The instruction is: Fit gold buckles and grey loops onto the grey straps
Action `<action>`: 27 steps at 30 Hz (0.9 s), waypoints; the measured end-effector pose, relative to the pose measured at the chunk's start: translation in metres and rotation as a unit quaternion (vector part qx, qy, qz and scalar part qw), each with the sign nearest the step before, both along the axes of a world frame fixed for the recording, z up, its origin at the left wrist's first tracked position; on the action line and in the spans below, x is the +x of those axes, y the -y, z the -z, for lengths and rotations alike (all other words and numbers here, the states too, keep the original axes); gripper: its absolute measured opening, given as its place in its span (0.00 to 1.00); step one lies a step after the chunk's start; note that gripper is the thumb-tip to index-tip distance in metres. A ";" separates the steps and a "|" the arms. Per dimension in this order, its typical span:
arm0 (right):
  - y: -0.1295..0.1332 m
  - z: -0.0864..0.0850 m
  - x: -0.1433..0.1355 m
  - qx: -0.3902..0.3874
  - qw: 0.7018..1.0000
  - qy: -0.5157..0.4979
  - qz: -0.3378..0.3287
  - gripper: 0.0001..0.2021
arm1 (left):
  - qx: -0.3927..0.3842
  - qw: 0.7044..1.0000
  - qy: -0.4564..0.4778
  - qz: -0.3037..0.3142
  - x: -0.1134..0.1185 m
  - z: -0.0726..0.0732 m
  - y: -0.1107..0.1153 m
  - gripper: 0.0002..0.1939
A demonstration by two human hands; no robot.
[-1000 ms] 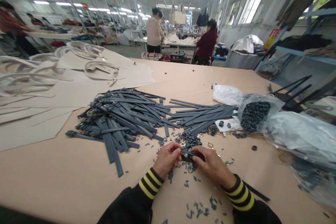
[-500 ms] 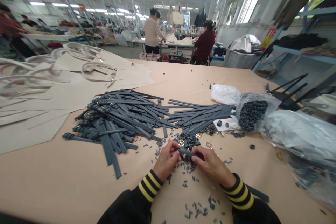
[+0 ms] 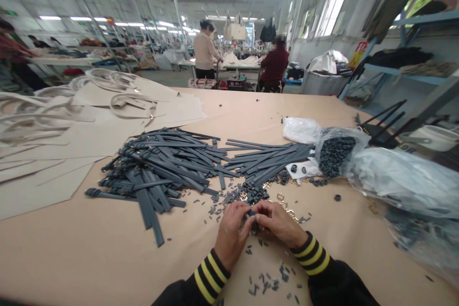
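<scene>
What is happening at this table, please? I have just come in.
A person's left hand and right hand meet over the table, holding a dark piece between them, mostly hidden by the grip. Just beyond lie dark loops and gold-coloured metal frames. Farther back are a large pile of dark straps on the left and plain dark strips to its right. Pale sheets cover the table's far left.

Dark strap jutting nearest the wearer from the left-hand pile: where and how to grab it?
I'd pinch the dark strap across its flat width at the near end, from the wearer's side. That end juts from the pile over the table, uncovered; the far part runs into the pile, where gripping looks harder.
</scene>
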State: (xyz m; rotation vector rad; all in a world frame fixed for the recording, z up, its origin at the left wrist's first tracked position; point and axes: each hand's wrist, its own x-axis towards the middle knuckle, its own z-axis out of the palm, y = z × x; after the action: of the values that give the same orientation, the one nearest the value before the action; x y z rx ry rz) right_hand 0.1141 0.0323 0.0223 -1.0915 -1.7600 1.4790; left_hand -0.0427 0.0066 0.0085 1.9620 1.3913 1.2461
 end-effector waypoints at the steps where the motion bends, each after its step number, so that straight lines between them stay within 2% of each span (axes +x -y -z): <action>1: 0.001 0.001 0.000 0.000 1.000 -0.010 0.002 0.06 | -0.008 1.000 0.007 0.004 0.001 -0.001 0.002 0.07; 6: 0.004 0.001 -0.003 0.022 0.999 -0.037 -0.002 0.08 | -0.115 0.989 0.092 -0.013 0.003 -0.007 0.009 0.07; 10: 0.007 0.000 -0.003 0.077 0.997 -0.014 -0.014 0.06 | -0.139 0.987 0.080 -0.017 0.002 -0.009 0.013 0.08; 14: 0.008 -0.001 -0.004 0.086 0.996 0.018 -0.022 0.05 | -0.117 0.992 0.033 -0.012 0.001 -0.004 0.016 0.08; 19: 0.009 -0.001 -0.006 0.102 0.993 0.052 -0.005 0.04 | -0.013 0.999 -0.028 -0.020 0.003 0.007 0.019 0.06; 23: 0.011 -0.001 -0.008 0.035 0.999 0.020 -0.009 0.03 | 0.022 0.998 -0.050 -0.017 0.007 0.004 0.017 0.07; 25: 0.011 -0.001 -0.008 -0.005 1.000 0.005 -0.006 0.02 | -0.013 1.000 -0.014 0.008 0.002 -0.004 0.010 0.07; 27: 0.010 -0.002 -0.007 -0.019 1.000 0.003 0.014 0.01 | -0.092 0.993 0.066 0.028 -0.013 -0.012 0.000 0.07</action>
State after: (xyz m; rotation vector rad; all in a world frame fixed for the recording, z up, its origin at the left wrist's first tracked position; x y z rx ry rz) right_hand 0.1073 0.0221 0.0242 -1.1367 -1.7205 1.4994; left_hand -0.0553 0.0068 0.0203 1.7496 1.3266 1.1580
